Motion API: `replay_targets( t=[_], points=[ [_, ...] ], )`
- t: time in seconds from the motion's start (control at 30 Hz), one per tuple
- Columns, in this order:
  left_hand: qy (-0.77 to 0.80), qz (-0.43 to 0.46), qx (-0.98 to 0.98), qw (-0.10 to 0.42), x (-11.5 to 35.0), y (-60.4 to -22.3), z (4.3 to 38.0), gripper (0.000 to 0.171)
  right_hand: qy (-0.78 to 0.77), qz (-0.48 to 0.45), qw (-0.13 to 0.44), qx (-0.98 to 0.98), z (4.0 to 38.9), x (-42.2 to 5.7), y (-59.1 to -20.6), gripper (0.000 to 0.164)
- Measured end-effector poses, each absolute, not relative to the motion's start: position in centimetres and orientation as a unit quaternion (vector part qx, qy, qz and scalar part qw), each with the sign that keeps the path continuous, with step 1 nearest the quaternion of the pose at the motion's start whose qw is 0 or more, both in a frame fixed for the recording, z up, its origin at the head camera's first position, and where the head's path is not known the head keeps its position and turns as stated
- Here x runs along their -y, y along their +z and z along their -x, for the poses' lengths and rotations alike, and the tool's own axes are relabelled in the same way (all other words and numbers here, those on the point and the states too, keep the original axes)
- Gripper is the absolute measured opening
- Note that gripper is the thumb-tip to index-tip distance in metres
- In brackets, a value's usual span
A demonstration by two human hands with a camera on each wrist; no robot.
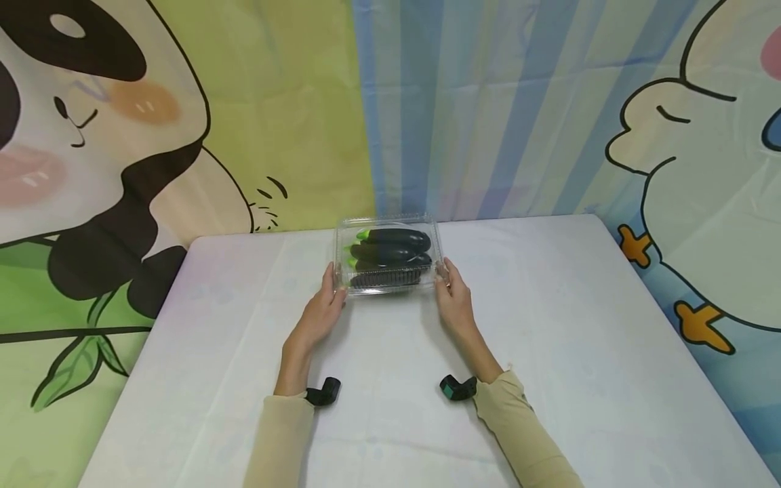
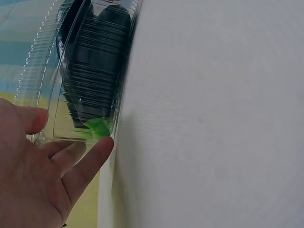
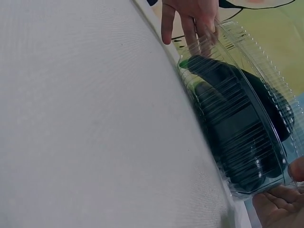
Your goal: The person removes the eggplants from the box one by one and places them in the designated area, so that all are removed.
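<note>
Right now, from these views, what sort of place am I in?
Probably a staged recording corner: a broad, white cloth-covered table stands in front of a colourful, creased fabric backdrop printed with large cartoon animals, and a pair of small black wrist cameras is in view.

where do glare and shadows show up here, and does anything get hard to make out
Head view: soft shadows on the white table, glints on the clear container. Left wrist: greyer light, the clear container's ribbing streaking the eggplants. Right wrist: glints along the clear container, its ribbing partly obscuring the eggplants.
</note>
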State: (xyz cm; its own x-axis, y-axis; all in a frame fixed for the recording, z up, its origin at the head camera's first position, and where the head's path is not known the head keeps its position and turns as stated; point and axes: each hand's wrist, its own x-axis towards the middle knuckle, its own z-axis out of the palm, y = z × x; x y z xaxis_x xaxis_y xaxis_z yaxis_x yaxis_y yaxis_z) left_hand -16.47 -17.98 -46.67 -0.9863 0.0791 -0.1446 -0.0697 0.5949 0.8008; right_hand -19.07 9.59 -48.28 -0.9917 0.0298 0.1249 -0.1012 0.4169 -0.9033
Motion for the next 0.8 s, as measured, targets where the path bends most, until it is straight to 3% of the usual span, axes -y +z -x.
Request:
replay_targets(
  t=[0.1,0.33,0.8],
  points=[
    [0.449,-0.006,-0.89,0.082,17.95,-46.76,16.59,0.067,0.544,-0.017,0.057,0.837,18.97,-9.66,-48.15,0.051],
    [0.371,-0.022,-0.928,0.012,17.95,-47.15,16.33,0.039,0.542,-0.003,0.048,0.839,18.8,-10.16,-48.5,0.05],
    [0.442,0.002,-0.897,0.01,18.35,-46.66,16.32,0.046,0.58,-0.02,0.035,0.813,19.55,-9.91,-48.63,0.051]
  ],
)
